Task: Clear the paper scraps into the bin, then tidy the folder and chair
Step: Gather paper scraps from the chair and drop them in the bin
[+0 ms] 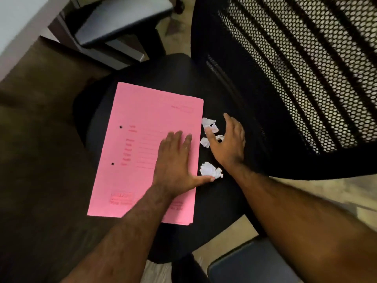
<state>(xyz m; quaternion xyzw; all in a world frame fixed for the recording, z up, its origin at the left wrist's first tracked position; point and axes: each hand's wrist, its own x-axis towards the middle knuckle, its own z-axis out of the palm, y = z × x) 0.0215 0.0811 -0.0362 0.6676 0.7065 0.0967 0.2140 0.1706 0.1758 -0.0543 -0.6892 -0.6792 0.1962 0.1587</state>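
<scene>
A pink folder lies flat on the black seat of an office chair. My left hand rests palm down on the folder's right part, its thumb touching a crumpled white paper scrap. Several smaller white scraps lie on the seat just right of the folder's edge. My right hand hovers over them with fingers spread, a scrap partly under its palm. No bin is in view.
The chair's black mesh backrest rises at the right. One padded armrest is at the top left, another at the bottom right. A dark wooden surface lies left of the chair.
</scene>
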